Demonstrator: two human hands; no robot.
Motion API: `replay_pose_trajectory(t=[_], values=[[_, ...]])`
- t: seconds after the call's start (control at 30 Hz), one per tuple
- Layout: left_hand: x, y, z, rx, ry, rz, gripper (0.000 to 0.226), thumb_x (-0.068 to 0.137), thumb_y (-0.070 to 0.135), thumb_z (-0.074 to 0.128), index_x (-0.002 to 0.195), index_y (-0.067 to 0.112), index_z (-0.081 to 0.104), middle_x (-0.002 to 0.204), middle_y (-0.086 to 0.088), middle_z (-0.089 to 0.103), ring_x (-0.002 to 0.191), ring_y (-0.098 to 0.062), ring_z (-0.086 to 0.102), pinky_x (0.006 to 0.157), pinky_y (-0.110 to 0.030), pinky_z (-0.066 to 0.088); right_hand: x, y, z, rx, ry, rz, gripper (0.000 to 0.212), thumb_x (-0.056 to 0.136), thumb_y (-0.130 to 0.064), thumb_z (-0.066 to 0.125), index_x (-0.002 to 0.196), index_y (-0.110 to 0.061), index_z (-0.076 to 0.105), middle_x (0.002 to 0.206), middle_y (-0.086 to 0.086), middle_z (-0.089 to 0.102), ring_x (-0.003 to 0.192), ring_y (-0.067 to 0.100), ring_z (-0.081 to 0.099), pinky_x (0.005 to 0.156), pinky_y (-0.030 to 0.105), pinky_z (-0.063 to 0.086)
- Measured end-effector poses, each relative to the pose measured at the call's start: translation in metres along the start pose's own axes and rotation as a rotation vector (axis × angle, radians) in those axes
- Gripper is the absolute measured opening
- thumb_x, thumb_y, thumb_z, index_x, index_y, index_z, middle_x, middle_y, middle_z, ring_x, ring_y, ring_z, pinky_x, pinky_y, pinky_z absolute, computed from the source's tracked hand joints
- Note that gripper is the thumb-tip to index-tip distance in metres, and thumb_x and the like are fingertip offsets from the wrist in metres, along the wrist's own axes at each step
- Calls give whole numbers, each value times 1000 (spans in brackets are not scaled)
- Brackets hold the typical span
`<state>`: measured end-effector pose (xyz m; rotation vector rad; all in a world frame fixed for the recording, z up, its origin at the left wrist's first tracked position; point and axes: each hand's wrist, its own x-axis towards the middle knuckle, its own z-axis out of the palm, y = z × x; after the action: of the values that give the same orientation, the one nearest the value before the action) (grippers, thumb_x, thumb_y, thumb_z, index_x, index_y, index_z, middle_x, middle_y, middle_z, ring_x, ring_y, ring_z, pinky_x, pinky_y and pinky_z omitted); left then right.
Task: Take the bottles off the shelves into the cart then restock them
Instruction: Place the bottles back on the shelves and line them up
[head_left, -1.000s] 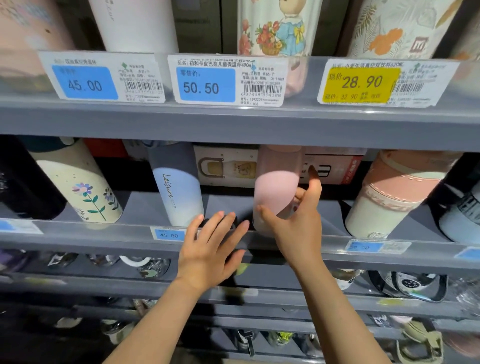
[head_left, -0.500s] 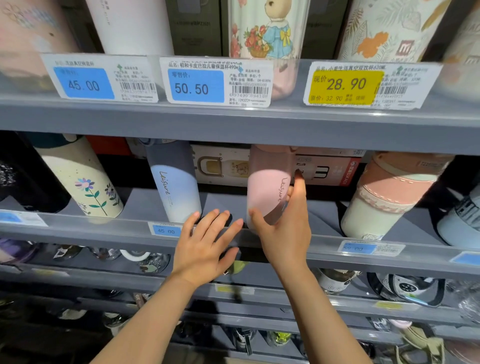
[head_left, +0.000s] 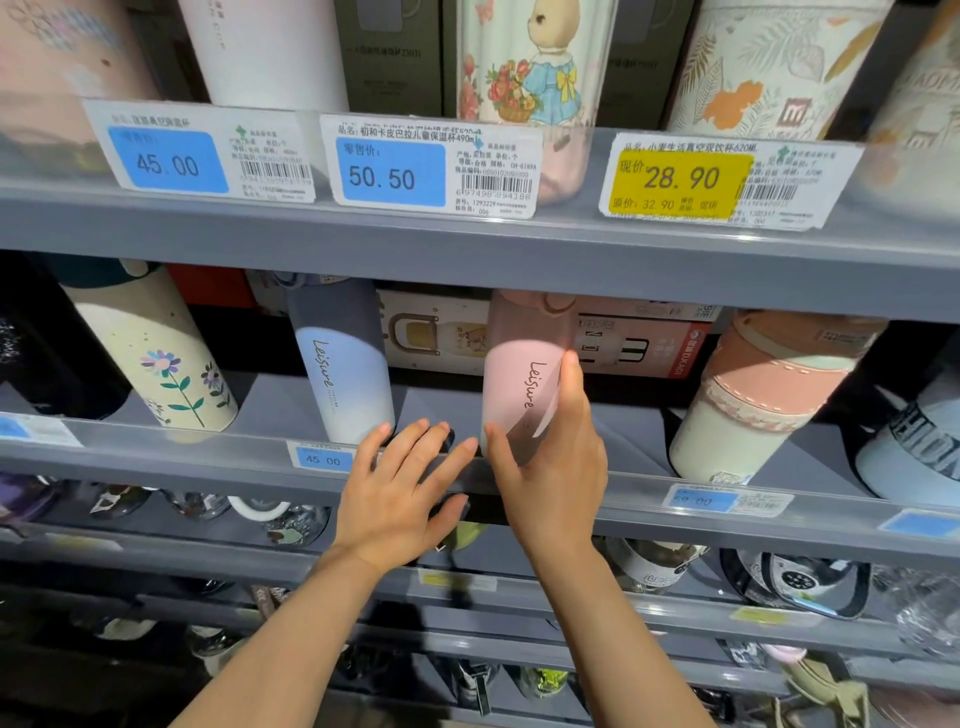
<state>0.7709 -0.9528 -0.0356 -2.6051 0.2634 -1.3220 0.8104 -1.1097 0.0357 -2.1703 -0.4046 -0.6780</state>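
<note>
While the right hand (head_left: 553, 467) holds it, the pink bottle (head_left: 524, 374) stands shelved — upright.

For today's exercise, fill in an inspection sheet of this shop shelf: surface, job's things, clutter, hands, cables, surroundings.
Surface: grey middle shelf, clear front rail with price tags.
Job's things: pink Leisure bottle upright; blue Leisure bottle beside it, apart.
Clutter: floral cream bottle, peach-banded bottle, boxes behind.
Hands: right hand has a grip round the pink bottle's base; left hand flat, fingers straight, on the rail.
Cables: nothing seen.
Surroundings: upper shelf tags 45.00, 50.50, 28.90; lower shelves dim, glassware.
</note>
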Motion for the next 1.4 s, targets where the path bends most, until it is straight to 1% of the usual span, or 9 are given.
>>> replay_pose_trajectory(t=[0.2,0.37,0.57,0.67,0.83,1.07,1.2,1.3,1.4], values=[[0,0,-1,-8,-12,-4,43,98,40,35,134,21,46,127,-6,48,117,-25,49,108,-42,23,4,-5,6,-88,8,85,104,67,-42,83,144,-17,18,126,19,54,102,37,59,79,45,49],[1,0,-1,-6,-7,-7,43,97,40,36,134,21,47,127,-6,49,117,-25,49,108,-43,24,6,-8,0,-65,-72,130,101,72,-41,81,143,-23,13,134,14,48,111,34,55,68,40,50],[2,2,-2,-23,-2,-24,41,97,39,35,132,21,48,126,-6,49,116,-25,50,105,-44,28,15,-13,1,-81,-144,196,99,74,-44,78,148,-13,20,138,8,42,121,30,48,73,43,49],[1,1,-1,-17,-10,-18,42,97,39,35,133,21,47,127,-5,49,117,-25,49,104,-45,30,16,-17,3,-64,-153,200,96,74,-41,79,146,-12,22,137,8,41,120,30,48,73,43,49],[2,1,-1,-17,-2,-13,42,96,39,33,131,21,48,127,-5,48,117,-25,49,107,-43,26,19,-17,6,-42,-158,214,89,71,-43,81,137,-11,29,127,8,43,112,31,52,66,36,43],[0,0,2,1,21,2,39,96,40,34,125,20,51,126,-5,48,116,-24,49,102,-45,33,18,-15,9,-54,-168,215,87,71,-47,80,134,-12,32,128,6,44,116,28,49,72,40,49],[-4,-1,6,9,34,12,38,95,40,37,123,20,53,125,-6,49,116,-23,50,101,-47,35,14,-15,8,-65,-151,174,90,75,-45,77,142,-13,27,135,6,42,122,27,44,75,42,49],[-4,-2,6,28,15,19,39,96,41,35,124,20,52,124,-5,49,116,-23,49,105,-45,31,11,-16,9,-60,-148,168,96,77,-45,75,148,-14,19,140,4,39,128,24,40,80,40,47],[-3,-2,4,-4,-6,33,37,97,39,30,118,17,51,123,-5,49,115,-23,48,107,-43,24,4,-19,6,20,-72,137,99,73,-48,77,147,-20,17,142,4,41,129,22,41,84,33,44]])
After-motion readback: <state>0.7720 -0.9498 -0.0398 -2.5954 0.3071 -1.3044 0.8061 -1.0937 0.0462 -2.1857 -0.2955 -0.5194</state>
